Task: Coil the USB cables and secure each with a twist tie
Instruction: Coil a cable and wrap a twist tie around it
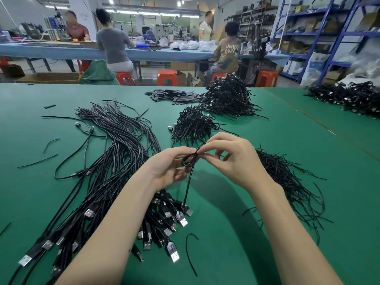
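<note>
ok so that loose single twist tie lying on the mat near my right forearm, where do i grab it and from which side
Pinch the loose twist tie on its long, nearly straight run, coming from above with the right hand. It lies flat on the green mat with nothing touching it, and its hooked upper end would probably slip or bend. The bare mat on its right, towards your forearm, leaves room for the fingers.

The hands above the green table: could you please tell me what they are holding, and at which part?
Both hold one coiled cable: the left hand grips the coil's loops, the right hand pinches its top, where the thin tie ends stick up.
</note>
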Motion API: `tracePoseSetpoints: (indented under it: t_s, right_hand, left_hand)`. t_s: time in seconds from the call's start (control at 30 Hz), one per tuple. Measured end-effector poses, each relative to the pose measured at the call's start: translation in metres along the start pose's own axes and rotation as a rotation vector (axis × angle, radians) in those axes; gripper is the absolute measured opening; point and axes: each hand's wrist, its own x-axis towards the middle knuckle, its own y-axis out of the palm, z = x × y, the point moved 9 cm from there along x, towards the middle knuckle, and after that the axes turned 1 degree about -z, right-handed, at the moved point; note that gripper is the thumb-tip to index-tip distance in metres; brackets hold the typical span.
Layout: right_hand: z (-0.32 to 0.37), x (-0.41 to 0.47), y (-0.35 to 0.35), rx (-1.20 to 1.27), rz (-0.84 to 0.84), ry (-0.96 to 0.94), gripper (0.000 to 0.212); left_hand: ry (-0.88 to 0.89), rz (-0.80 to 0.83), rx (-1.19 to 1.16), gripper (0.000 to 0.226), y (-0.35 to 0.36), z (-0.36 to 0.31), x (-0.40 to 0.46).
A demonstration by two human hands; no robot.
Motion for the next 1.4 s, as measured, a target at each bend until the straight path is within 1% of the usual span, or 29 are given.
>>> tracePoseSetpoints:
  t_s: [0.13,0.17,0.33,0.43,0.53,0.57,0.63,0.7,0.77,0.8,0.83,0.87,0.9,0.93,0.97,1.0,1.03,1.07,1.13,1.3,1.37,1.4]
  right_hand:
    - [-0.004,-0.001,0.001,-0.006,0.007,0.025,0.021]
    - [-0.005,-0.001,0.002,-0.002,0.014,0.026,0.021]
    - [-0.006,-0.002,0.001,-0.016,-0.021,0.034,0.009]
    - [-0.004,-0.005,-0.006,-0.046,-0.142,0.049,0.007]
    - [-0.005,-0.009,-0.010,0.072,-0.309,0.121,0.007]
    - [-0.010,-0.010,-0.008,0.167,-0.343,0.201,0.009]
    - [-0.027,-0.014,0.004,0.416,-0.350,0.444,0.012]
    - [-0.045,-0.021,0.028,0.725,-0.278,0.723,0.015]
    - [-0.050,-0.035,0.059,1.155,-0.160,1.021,0.021]
    - [-0.049,-0.038,0.066,1.238,-0.123,1.075,0.023]
    - [-0.049,-0.036,0.065,1.201,-0.096,1.023,0.021]
    - [-0.048,-0.031,0.055,1.029,-0.091,0.884,0.016]
    - [-0.045,-0.023,0.038,0.777,-0.124,0.687,0.013]
    - [-0.037,-0.016,0.020,0.516,-0.171,0.487,0.017]
    - [-0.028,-0.012,0.008,0.309,-0.197,0.309,0.024]
    - [-0.018,-0.008,0.003,0.173,-0.191,0.173,0.028]
    - [-0.011,-0.007,0.001,0.088,-0.175,0.086,0.029]
    - [-0.007,-0.006,-0.001,0.037,-0.165,0.035,0.027]
    - [-0.004,-0.007,-0.005,-0.009,-0.180,-0.010,0.019]
    - [-0.003,-0.008,-0.012,-0.015,-0.212,-0.022,0.005]
    - [-0.007,-0.007,-0.010,0.002,-0.228,0.052,0.003]
    - [-0.014,-0.008,-0.006,0.060,-0.238,0.148,0.004]
  left_hand:
    - [-0.033,0.015,0.007,0.035,-0.001,0.003,0.001]
    - [-0.038,0.024,0.008,0.037,-0.001,0.004,0.001]
    - [-0.057,0.033,-0.007,0.034,0.002,0.008,0.001]
    - [0.015,-0.001,-0.056,0.026,0.003,0.002,0.003]
    - [0.156,-0.036,-0.120,0.008,0.003,-0.010,0.003]
    - [0.215,-0.047,-0.122,0.007,0.003,-0.014,0.003]
    - [0.327,-0.077,-0.091,0.012,0.002,-0.021,0.001]
    - [0.406,-0.114,-0.027,0.014,0.002,-0.027,-0.003]
    - [0.443,-0.126,0.026,0.016,0.003,-0.030,-0.004]
    - [0.445,-0.129,0.032,0.015,0.002,-0.030,-0.004]
    - [0.431,-0.135,0.026,0.014,0.001,-0.029,-0.004]
    - [0.403,-0.143,0.008,0.013,-0.001,-0.027,-0.002]
    - [0.368,-0.151,-0.018,0.011,-0.003,-0.025,-0.001]
    - [0.336,-0.154,-0.042,0.011,-0.004,-0.023,0.000]
    - [0.307,-0.154,-0.059,0.010,-0.004,-0.021,0.001]
    - [0.281,-0.150,-0.063,0.007,-0.004,-0.019,0.002]
    - [0.258,-0.140,-0.060,0.003,-0.004,-0.018,0.002]
    - [0.240,-0.126,-0.055,0.003,-0.002,-0.017,0.002]
    - [0.207,-0.113,-0.061,0.007,0.000,-0.015,0.003]
    - [0.165,-0.115,-0.062,0.005,-0.003,-0.012,0.004]
    - [0.207,-0.106,-0.058,0.003,-0.002,-0.014,0.005]
    - [0.244,-0.110,-0.061,0.006,-0.003,-0.015,0.005]
